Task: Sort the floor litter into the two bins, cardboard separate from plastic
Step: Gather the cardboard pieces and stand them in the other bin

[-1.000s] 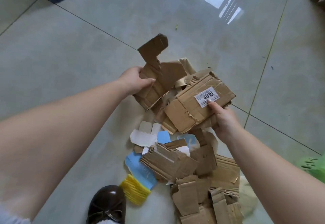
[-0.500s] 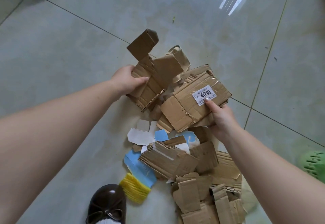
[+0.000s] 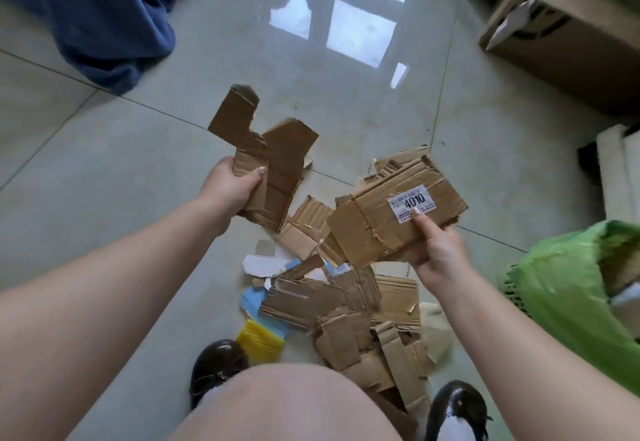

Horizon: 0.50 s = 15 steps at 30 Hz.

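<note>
My left hand (image 3: 230, 186) grips a bunch of torn brown cardboard strips (image 3: 273, 160), lifted off the floor. My right hand (image 3: 434, 250) holds a flattened cardboard stack (image 3: 388, 218) with a white "4010" label, thumb on the label, raised above the litter. On the tiles below lies a heap of cardboard scraps (image 3: 349, 312) mixed with white, blue and yellow pieces (image 3: 259, 340). A bin lined with a green bag (image 3: 568, 288) stands at the right, cardboard showing inside it.
Blue fabric (image 3: 104, 14) hangs at the top left. A large cardboard box (image 3: 568, 35) sits at the top right, a white object (image 3: 616, 170) below it. My two dark shoes (image 3: 214, 368) and a knee are at the bottom edge.
Both hands have lifted their cardboard bundles up and apart from the heap. The view has tilted up, bringing the green-bagged bin, the box and the blue fabric into sight.
</note>
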Tool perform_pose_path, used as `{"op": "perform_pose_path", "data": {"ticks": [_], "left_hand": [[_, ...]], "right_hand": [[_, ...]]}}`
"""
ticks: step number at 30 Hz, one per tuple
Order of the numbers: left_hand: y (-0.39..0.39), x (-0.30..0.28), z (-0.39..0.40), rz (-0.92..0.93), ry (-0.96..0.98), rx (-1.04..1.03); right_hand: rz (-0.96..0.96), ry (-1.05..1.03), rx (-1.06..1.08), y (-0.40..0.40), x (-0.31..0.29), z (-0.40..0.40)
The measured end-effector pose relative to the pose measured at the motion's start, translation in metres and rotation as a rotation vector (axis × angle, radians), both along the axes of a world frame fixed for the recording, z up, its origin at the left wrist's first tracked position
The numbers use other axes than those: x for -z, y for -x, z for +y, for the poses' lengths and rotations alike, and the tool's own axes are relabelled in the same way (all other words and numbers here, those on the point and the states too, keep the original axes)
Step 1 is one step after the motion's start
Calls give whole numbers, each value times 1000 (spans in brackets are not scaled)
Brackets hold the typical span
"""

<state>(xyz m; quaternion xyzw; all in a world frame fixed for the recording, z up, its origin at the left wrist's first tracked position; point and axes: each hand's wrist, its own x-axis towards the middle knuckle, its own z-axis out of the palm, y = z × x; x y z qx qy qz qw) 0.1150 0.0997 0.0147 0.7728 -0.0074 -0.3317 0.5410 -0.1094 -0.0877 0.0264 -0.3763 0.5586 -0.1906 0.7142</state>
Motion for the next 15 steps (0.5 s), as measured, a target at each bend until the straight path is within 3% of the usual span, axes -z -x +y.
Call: {"op": "perform_pose_path", "data": {"ticks": [8, 15], "left_hand": [[86, -137, -83, -91, 184, 260], [224, -222, -177, -125, 361, 468]], "right_hand": [[-94, 186, 233, 86, -136, -15], [64, 449, 400, 221, -222, -69]]}}
